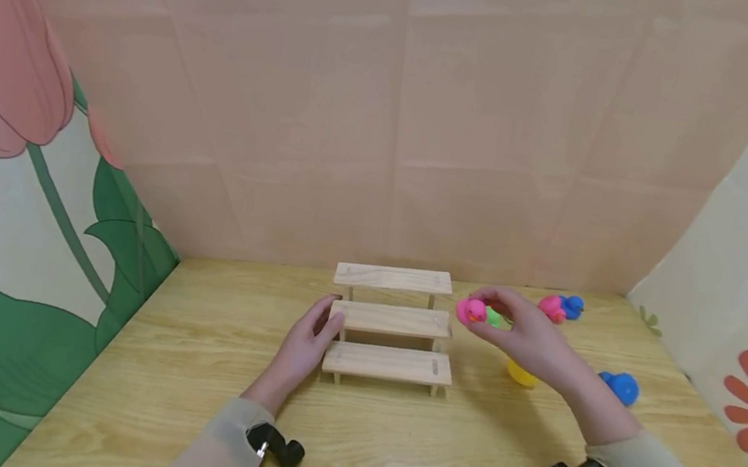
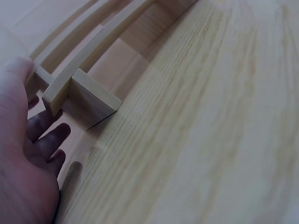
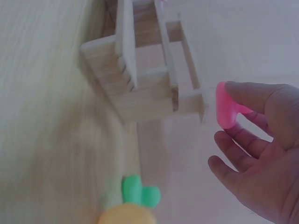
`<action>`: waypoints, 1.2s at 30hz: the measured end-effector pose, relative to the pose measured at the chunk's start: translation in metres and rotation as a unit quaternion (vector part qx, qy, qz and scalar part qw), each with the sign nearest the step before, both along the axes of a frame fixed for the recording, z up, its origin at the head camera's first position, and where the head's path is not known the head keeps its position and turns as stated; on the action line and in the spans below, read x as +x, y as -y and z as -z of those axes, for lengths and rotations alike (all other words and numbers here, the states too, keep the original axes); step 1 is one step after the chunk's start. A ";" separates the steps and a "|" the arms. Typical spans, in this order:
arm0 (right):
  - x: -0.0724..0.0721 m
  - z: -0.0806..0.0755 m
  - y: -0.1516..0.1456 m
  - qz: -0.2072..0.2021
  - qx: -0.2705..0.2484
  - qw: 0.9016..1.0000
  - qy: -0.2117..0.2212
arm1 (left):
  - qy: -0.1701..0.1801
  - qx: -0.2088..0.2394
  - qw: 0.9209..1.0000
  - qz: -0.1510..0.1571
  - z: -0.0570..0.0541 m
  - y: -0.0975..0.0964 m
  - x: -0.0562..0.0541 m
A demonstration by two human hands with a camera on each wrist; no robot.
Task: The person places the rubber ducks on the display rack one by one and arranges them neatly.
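Head view: a wooden stand (image 1: 394, 318) sits on a table (image 1: 199, 399). At its 9 o'clock, the left hand (image 1: 306, 338) holds the end of its middle step. At its 2 o'clock, the right hand's (image 1: 532, 342) grip pinches a pink duck (image 1: 472, 311) between thumb and fingers, apart from the stand. Partly hidden by that hand are a green toy (image 1: 493, 317), at the duck's 3 o'clock, and a yellow toy (image 1: 522, 375), at its 4 o'clock.

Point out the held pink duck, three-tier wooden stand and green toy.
Pink duck (image 1: 472, 310), head view: on its head.
Three-tier wooden stand (image 1: 391, 318), head view: top of the middle tier.
Green toy (image 3: 133, 189), right wrist view: its larger lobe.
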State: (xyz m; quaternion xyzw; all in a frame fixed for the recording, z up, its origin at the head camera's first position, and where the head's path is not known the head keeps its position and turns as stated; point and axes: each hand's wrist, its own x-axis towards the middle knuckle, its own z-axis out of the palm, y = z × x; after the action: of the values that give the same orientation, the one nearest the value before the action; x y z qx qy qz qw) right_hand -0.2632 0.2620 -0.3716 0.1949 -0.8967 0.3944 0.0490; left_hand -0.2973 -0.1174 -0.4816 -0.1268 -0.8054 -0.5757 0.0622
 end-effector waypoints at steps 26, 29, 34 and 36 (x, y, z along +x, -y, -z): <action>-0.062 -0.011 0.095 -0.080 -0.077 0.993 0.033 | 0.003 -0.002 1.000 -0.002 0.007 -0.001 -0.002; -0.067 -0.012 0.103 -0.087 -0.078 0.993 0.030 | 0.003 -0.004 1.000 -0.005 0.007 0.000 -0.002; -0.073 -0.013 0.115 -0.095 -0.074 0.992 0.025 | 0.001 -0.003 1.000 -0.003 0.006 0.000 -0.003; -0.075 -0.013 0.120 -0.100 -0.075 0.992 0.032 | -0.001 0.000 1.000 -0.002 0.006 0.000 -0.003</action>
State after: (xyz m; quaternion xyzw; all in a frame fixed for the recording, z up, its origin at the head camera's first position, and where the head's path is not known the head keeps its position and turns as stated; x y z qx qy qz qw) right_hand -0.3377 0.1419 -0.3581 0.2665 -0.8415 0.4698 -0.0052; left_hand -0.3007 -0.1173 -0.4876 -0.1256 -0.8057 -0.5753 0.0640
